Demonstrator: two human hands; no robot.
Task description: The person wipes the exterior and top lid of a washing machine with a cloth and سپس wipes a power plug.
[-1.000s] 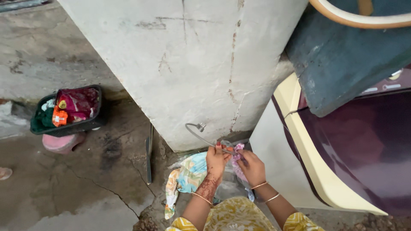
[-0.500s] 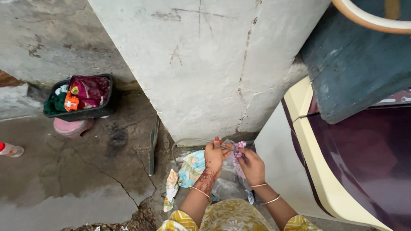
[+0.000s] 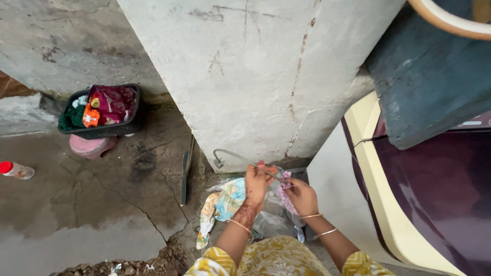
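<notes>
Since 1 second ago the view has tipped down, and the black basket of coloured clothes (image 3: 102, 113) sits higher in frame. The left hand (image 3: 257, 182) has stayed pinched on the thin grey hose (image 3: 240, 158), its long axis running left to right. The right hand (image 3: 299, 196) grips pink cloth (image 3: 284, 197).

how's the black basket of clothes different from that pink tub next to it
The black basket stands right way up and is packed with red, green and orange clothes; the pink tub looks turned over and shows nothing inside. The basket is dark and boxy, the tub pale pink and rounded. The basket looks the larger of the two. Both sit on the cracked concrete floor by the wall, well away from the hands.
</notes>
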